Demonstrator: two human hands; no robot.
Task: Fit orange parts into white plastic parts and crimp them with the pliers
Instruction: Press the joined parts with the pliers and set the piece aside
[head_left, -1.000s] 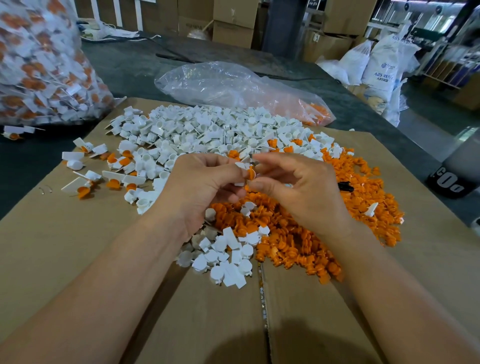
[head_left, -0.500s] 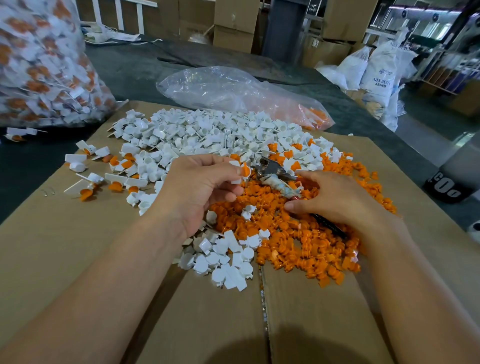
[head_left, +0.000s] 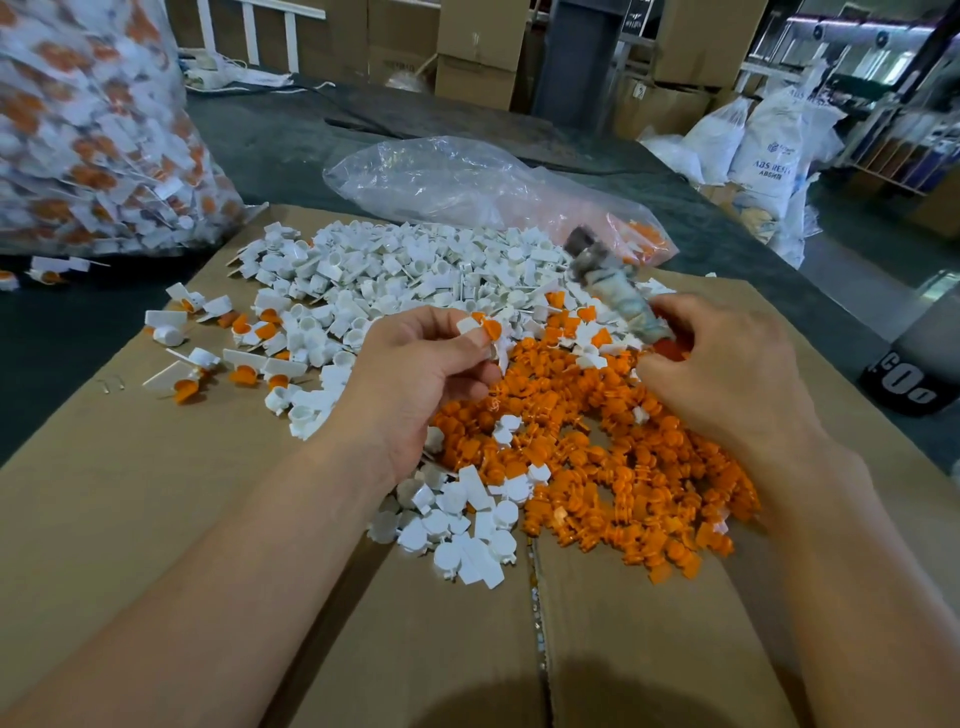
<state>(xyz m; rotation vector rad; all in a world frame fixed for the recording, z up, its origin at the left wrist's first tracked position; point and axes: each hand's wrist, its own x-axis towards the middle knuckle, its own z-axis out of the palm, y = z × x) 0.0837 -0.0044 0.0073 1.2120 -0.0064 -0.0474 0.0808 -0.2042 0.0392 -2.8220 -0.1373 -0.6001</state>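
1. Head camera, nearest first: on my feed both forearms reach in from the bottom edge over a flattened cardboard sheet (head_left: 156, 493), whose seam runs up the middle toward the piles.
2. I see the left hand (head_left: 415, 374) with fingers curled, thumb and forefinger pinching a white plastic part (head_left: 467, 325) with an orange part (head_left: 491, 328) seated in it, held just above where the two piles meet.
3. The right hand (head_left: 727, 374) is wrapped round the handles of the pliers (head_left: 613, 286), which tilt up and away from it over the far edge of the piles.
4. The pliers are smeared by motion blur, so I cannot tell how their jaws stand, and the palm hides most of the handles.
5. The orange pile (head_left: 623, 467) lies under and between the hands. The white pile (head_left: 415, 270) spreads behind and to the left, with a small white cluster below the left wrist.
6. A few fitted pieces (head_left: 218, 358) lie scattered on the cardboard left of the piles.
7. Beyond, I make out a crumpled clear bag (head_left: 467, 182) on the dark table top (head_left: 291, 145), some orange showing at its right end.
8. A big bag (head_left: 88, 145) of white-and-orange pieces is cut off by the left edge.
9. Farthest back stand cardboard boxes (head_left: 478, 47) and white sacks (head_left: 769, 150).
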